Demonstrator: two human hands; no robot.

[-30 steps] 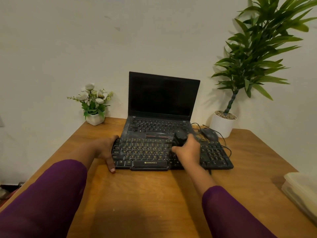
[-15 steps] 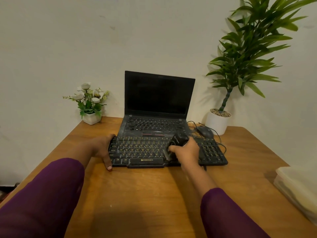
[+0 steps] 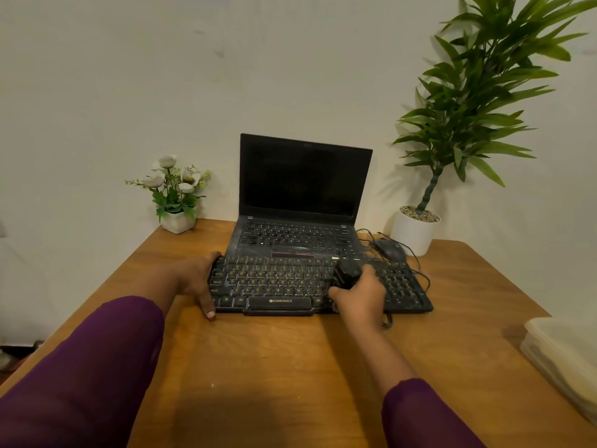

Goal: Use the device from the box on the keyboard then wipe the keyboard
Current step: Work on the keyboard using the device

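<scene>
I see the black keyboard (image 3: 319, 286) lying across the centre of the frame on the wooden worktop (image 3: 274, 357), its far edge touching the front of an open laptop (image 3: 303, 202) whose screen is dark. My left hand (image 3: 197, 279) clasps the keyboard's left end, fingers over the far corner and thumb pressed down along the near corner. My right hand (image 3: 360, 297) is curled tight around a small black device (image 3: 347, 273), which stands just above the keys right of the keyboard's middle, beside the number pad; I cannot tell whether its tip touches the keys. Both forearms come in from the lower edge in purple sleeves (image 3: 80, 367). A black mouse (image 3: 389, 248) sits behind the keyboard's right end with its cable looping round. A white pot of white flowers (image 3: 176, 192) stands at the centre left against the wall, and a tall green plant (image 3: 478, 101) in a white pot fills the upper right. A pale translucent box (image 3: 565, 357) lies at the lower right edge of the frame.
</scene>
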